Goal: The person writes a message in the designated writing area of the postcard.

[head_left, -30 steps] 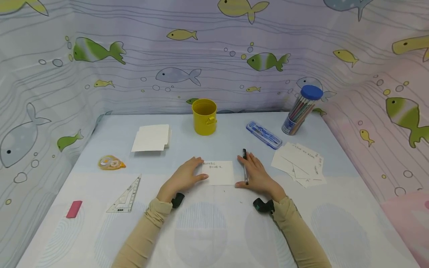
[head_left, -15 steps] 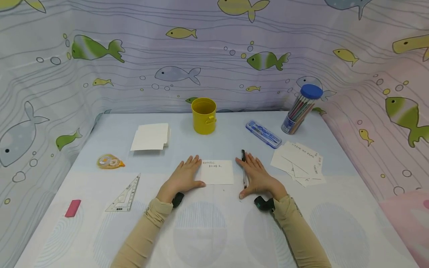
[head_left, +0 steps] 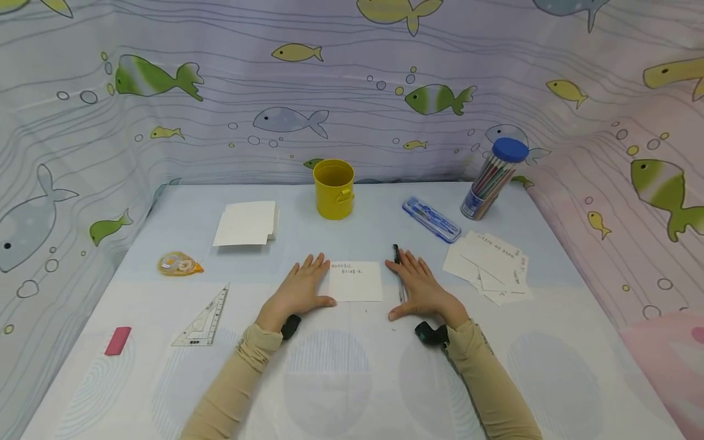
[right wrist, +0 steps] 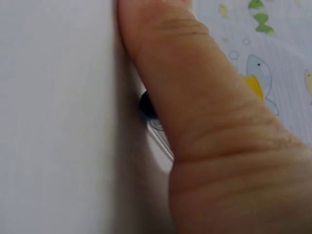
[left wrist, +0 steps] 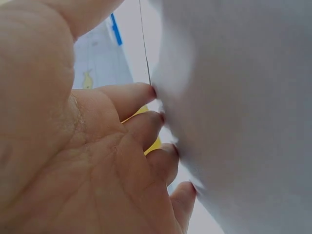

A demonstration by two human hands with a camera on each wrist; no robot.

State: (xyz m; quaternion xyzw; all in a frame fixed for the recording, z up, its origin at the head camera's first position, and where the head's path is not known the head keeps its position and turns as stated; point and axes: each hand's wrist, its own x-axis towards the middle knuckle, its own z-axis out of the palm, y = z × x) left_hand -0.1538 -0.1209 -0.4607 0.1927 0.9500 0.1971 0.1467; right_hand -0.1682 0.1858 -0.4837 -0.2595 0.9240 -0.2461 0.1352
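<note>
1. The left grip (head_left: 299, 288) is lying flat, fingers spread, on the table (head_left: 352, 373), touching the left edge of the written card (head_left: 355, 281).
2. The right grip (head_left: 420, 284) is resting spread too, covering a black pen (head_left: 397, 260) just right of that card.
3. Judging by this, the writing step is pausing; a next move would call for lifting pen or card.
4. Two lines of handwriting are showing on the card, too small to read.

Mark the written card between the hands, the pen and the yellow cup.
written card (head_left: 356, 282), head view, blank middle.
pen (head_left: 396, 251), head view, dark upper end beside right hand.
yellow cup (head_left: 332, 195), head view, front wall.
</note>
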